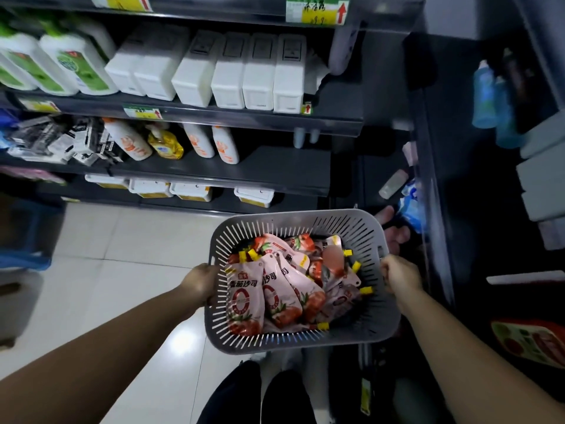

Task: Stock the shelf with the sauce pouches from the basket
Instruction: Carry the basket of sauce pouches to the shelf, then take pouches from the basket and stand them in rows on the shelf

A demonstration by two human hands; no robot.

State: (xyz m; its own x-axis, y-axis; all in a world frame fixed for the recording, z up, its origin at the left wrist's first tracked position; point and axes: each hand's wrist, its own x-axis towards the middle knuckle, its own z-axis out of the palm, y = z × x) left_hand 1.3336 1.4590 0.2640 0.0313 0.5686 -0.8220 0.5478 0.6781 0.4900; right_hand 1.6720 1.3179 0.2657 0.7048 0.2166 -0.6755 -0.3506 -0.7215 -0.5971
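A grey slotted plastic basket [376,319] hangs in the air in front of me, above the floor. Several pink sauce pouches [246,298] with tomato pictures and yellow caps lie piled inside it. My left hand [200,284] grips the basket's left rim. My right hand [399,275] grips its right rim. A dark shelf unit [260,169] stands ahead on the left; its middle board has bare room at the right end.
White boxes [227,75] and green-labelled bottles [76,65] fill an upper shelf. Orange-printed white bottles [224,145] stand below. A second dark rack [434,179] with blue bottles [484,96] rises on the right. Pale floor tiles [122,270] lie below; my dark-trousered legs [260,396] show at the bottom.
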